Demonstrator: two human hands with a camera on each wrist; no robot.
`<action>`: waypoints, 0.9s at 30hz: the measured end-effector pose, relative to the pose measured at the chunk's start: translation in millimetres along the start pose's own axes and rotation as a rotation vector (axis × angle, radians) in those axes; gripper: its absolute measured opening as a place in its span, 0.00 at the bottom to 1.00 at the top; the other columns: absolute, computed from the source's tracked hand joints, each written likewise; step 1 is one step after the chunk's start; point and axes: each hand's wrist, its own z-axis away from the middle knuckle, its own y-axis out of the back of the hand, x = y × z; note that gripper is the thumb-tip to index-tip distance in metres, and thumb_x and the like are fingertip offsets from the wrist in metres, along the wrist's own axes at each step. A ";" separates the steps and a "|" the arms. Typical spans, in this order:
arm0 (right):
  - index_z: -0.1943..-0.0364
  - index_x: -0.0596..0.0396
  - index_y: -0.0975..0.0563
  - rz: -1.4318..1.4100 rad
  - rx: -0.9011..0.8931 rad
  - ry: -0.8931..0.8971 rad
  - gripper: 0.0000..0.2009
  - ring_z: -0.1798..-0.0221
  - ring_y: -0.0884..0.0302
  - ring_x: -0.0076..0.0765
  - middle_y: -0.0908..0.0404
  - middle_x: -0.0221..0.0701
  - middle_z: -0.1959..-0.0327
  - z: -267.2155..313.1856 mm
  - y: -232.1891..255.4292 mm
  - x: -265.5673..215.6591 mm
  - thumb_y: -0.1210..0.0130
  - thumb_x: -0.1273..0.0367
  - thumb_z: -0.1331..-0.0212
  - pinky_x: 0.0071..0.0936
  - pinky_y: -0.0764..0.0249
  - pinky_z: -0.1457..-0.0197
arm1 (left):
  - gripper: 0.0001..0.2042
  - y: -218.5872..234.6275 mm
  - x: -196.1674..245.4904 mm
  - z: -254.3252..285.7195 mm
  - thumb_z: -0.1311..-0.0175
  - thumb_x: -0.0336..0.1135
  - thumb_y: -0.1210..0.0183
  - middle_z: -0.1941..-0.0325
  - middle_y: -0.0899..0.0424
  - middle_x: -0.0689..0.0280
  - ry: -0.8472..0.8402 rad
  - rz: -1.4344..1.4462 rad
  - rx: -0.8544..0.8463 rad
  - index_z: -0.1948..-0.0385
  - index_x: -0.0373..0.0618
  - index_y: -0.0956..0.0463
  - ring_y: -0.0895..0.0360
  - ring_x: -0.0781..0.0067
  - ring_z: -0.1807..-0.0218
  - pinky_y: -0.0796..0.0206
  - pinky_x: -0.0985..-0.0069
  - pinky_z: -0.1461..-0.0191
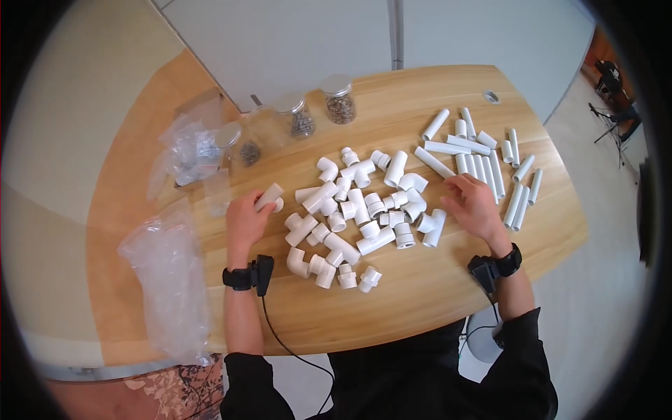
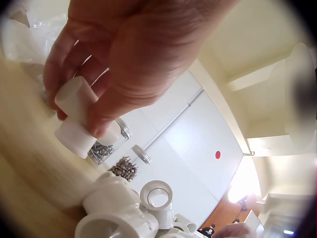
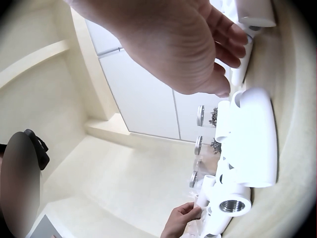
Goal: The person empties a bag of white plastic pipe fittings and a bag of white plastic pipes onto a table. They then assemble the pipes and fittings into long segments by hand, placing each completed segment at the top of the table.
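Observation:
My left hand pinches a white PVC tee fitting at the left side of a heap of white fittings. In the left wrist view, the thumb presses one side of the tee and the fingers wrap behind it. My right hand hovers at the right edge of the heap, beside the white pipe lengths. Its fingers are loosely bent, with nothing between them and the thumb. Nearest to it among the fittings lies a large tee.
Elbows, couplings and threaded adapters cover the table's middle. Toward the back left stand glass jars of screws with metal lids. Clear plastic bags lie along the left edge. A cable hangs from each wrist camera.

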 end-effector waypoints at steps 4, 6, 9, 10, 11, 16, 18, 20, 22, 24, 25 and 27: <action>0.64 0.57 0.25 0.051 0.042 0.018 0.13 0.66 0.24 0.45 0.23 0.37 0.68 -0.3 -0.1 3.7 0.40 0.68 0.56 0.33 0.28 0.62 | 0.13 -7.0 -7.0 2.2 0.53 0.39 0.39 0.70 0.21 0.52 0.006 -0.036 -0.010 0.67 0.42 0.23 0.25 0.50 0.65 0.34 0.63 0.62; 0.64 0.57 0.25 0.071 0.061 0.012 0.13 0.66 0.24 0.44 0.23 0.36 0.68 -0.3 -1.1 6.1 0.40 0.68 0.56 0.33 0.28 0.63 | 0.13 -8.8 -7.6 3.2 0.53 0.39 0.39 0.69 0.21 0.53 -0.028 -0.041 -0.013 0.67 0.42 0.23 0.25 0.50 0.65 0.34 0.63 0.62; 0.65 0.56 0.25 0.072 0.084 0.002 0.13 0.66 0.24 0.42 0.23 0.35 0.68 -1.2 -0.2 10.0 0.41 0.67 0.55 0.33 0.29 0.63 | 0.14 -7.9 0.8 2.8 0.53 0.39 0.39 0.69 0.21 0.53 -0.005 -0.057 -0.047 0.67 0.42 0.24 0.25 0.49 0.64 0.34 0.63 0.62; 0.65 0.56 0.25 0.056 0.079 0.001 0.13 0.67 0.25 0.42 0.23 0.35 0.69 -1.3 1.2 11.4 0.41 0.67 0.55 0.34 0.29 0.64 | 0.14 -7.6 3.3 3.5 0.53 0.38 0.39 0.68 0.21 0.52 -0.008 -0.031 -0.057 0.66 0.41 0.25 0.25 0.49 0.64 0.34 0.63 0.61; 0.65 0.56 0.25 0.059 0.083 -0.004 0.13 0.67 0.25 0.42 0.23 0.35 0.69 -0.9 3.5 12.3 0.41 0.67 0.55 0.34 0.29 0.64 | 0.15 -7.1 4.6 3.7 0.53 0.38 0.39 0.68 0.21 0.52 -0.007 -0.012 -0.065 0.65 0.40 0.25 0.26 0.49 0.63 0.35 0.63 0.61; 0.66 0.56 0.25 0.083 0.088 -0.040 0.12 0.68 0.25 0.40 0.23 0.34 0.69 -3.0 6.3 12.0 0.41 0.66 0.54 0.34 0.30 0.65 | 0.14 -10.4 -1.3 3.1 0.51 0.35 0.40 0.67 0.22 0.50 -0.051 0.040 -0.073 0.64 0.39 0.26 0.26 0.47 0.63 0.35 0.64 0.61; 0.66 0.56 0.25 0.088 0.091 -0.037 0.12 0.68 0.25 0.40 0.23 0.33 0.69 -3.1 5.2 14.4 0.41 0.66 0.54 0.34 0.30 0.66 | 0.13 -10.7 -2.9 3.0 0.51 0.34 0.41 0.67 0.22 0.49 -0.069 0.056 -0.069 0.63 0.38 0.26 0.26 0.47 0.63 0.35 0.64 0.61; 0.66 0.56 0.25 0.090 0.091 -0.032 0.12 0.68 0.25 0.40 0.23 0.33 0.69 -2.9 4.0 15.3 0.41 0.66 0.54 0.34 0.30 0.66 | 0.13 -9.2 -3.4 3.5 0.50 0.33 0.41 0.67 0.22 0.49 -0.095 0.052 -0.072 0.64 0.38 0.26 0.26 0.47 0.63 0.35 0.64 0.61; 0.65 0.55 0.25 0.097 0.110 -0.047 0.12 0.67 0.24 0.41 0.23 0.35 0.69 -2.9 4.3 14.6 0.41 0.66 0.55 0.34 0.29 0.65 | 0.13 -8.8 -3.9 2.9 0.50 0.33 0.41 0.67 0.22 0.49 -0.093 0.058 -0.073 0.64 0.38 0.26 0.26 0.47 0.63 0.35 0.64 0.61; 0.65 0.55 0.24 0.084 0.135 -0.023 0.12 0.67 0.24 0.42 0.22 0.36 0.69 -1.7 4.9 16.6 0.41 0.66 0.55 0.35 0.29 0.64 | 0.13 -9.1 -4.9 1.5 0.50 0.33 0.41 0.67 0.22 0.49 -0.080 0.051 -0.066 0.63 0.38 0.26 0.26 0.46 0.63 0.35 0.64 0.61; 0.65 0.55 0.24 0.072 0.157 0.000 0.13 0.66 0.24 0.43 0.22 0.37 0.68 -1.8 3.3 17.5 0.41 0.66 0.55 0.35 0.29 0.64 | 0.13 -11.4 -5.4 0.5 0.49 0.34 0.42 0.67 0.22 0.49 -0.084 0.055 -0.049 0.63 0.38 0.26 0.26 0.47 0.63 0.35 0.64 0.61; 0.64 0.56 0.24 0.075 0.141 -0.018 0.13 0.66 0.24 0.44 0.22 0.38 0.67 -2.5 4.3 15.1 0.41 0.68 0.55 0.35 0.28 0.63 | 0.13 -7.6 -5.5 2.0 0.49 0.34 0.42 0.67 0.22 0.49 -0.058 0.025 -0.022 0.63 0.38 0.25 0.25 0.47 0.63 0.35 0.64 0.62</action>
